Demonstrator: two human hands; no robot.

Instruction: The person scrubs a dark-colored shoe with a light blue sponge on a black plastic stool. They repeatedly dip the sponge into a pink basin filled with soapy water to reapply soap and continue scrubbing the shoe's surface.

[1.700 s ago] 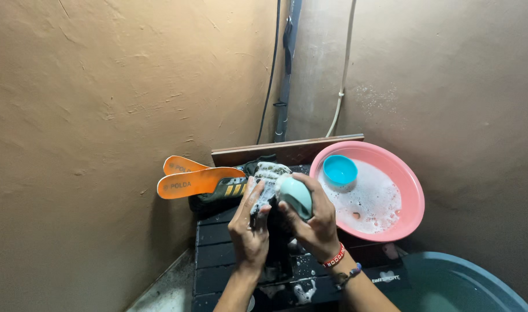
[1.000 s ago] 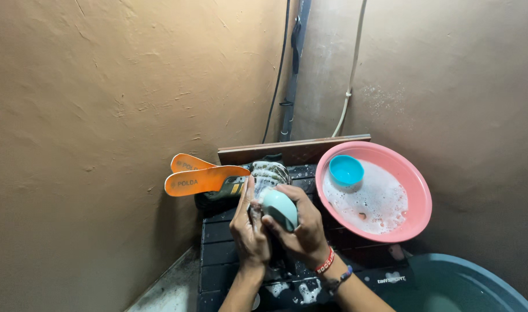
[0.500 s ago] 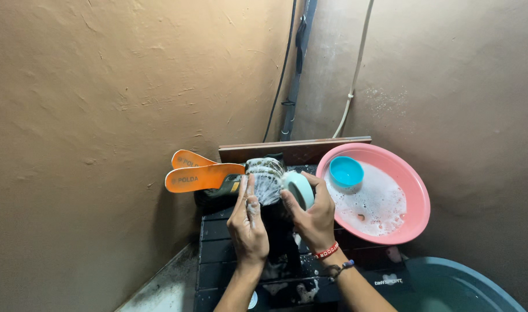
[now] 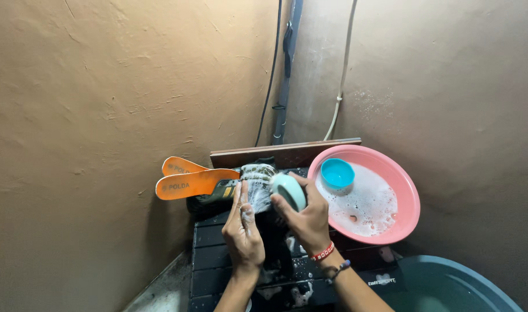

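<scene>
My left hand (image 4: 243, 228) steadies a soapy shoe (image 4: 257, 186) that stands on its end on a black plastic crate (image 4: 212, 263). Its fingers lie flat along the shoe's left side. My right hand (image 4: 304, 216) is closed around a pale teal scrub brush (image 4: 289, 190), pressed against the shoe's right side. Foam covers the shoe's upper part. Two orange insoles (image 4: 196, 182) stick out to the left, just behind the shoe.
A pink basin (image 4: 402, 199) of soapy water with a small blue cup (image 4: 337, 172) in it sits at the right. A brown board (image 4: 287, 151) leans on the wall behind. A dark teal tub (image 4: 448, 289) is at lower right. Pipes and cables run down the corner.
The brush has moved up and down along the shoe's side, and the shoe has been turned slightly. The view has shifted a little to the left.
</scene>
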